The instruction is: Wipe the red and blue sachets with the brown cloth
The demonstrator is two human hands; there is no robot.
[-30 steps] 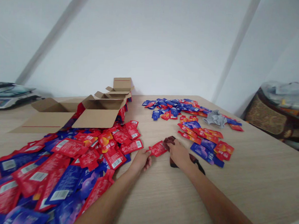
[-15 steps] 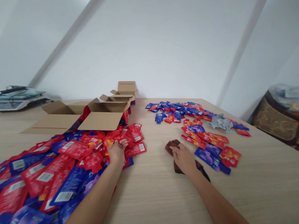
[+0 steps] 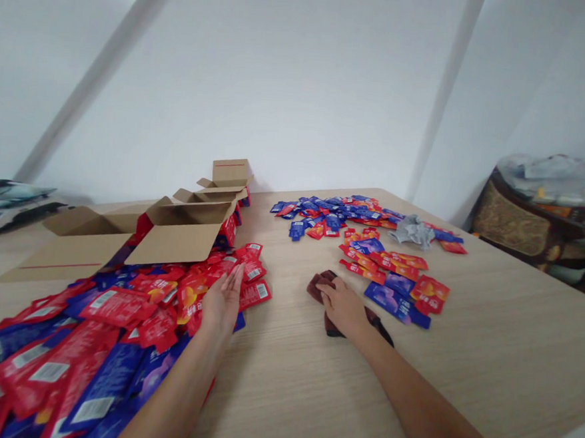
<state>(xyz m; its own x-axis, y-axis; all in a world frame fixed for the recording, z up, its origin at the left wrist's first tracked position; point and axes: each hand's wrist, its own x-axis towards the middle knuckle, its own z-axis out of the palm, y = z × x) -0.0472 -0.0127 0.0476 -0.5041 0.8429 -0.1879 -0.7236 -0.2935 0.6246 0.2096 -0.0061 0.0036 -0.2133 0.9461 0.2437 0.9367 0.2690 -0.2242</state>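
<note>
My left hand (image 3: 222, 302) is open, fingers stretched together, on edge against the right border of a big heap of red and blue sachets (image 3: 115, 313) on the wooden table (image 3: 488, 353). It holds nothing. My right hand (image 3: 342, 306) rests palm down on a dark brown cloth (image 3: 318, 286), fingers curled over it. A smaller spread of red, orange and blue sachets (image 3: 393, 279) lies just right of that hand.
Open cardboard boxes (image 3: 181, 228) lie behind the heap. A further scatter of mostly blue sachets (image 3: 333, 212) and a crumpled grey cloth (image 3: 412, 231) sit at the back. A scale (image 3: 3, 199) is far left; a cluttered brown piece of furniture (image 3: 523, 222) stands right.
My left hand let go of a red sachet it held near the right hand, moved left to the heap and opened flat against it. The right hand stayed on the cloth.
</note>
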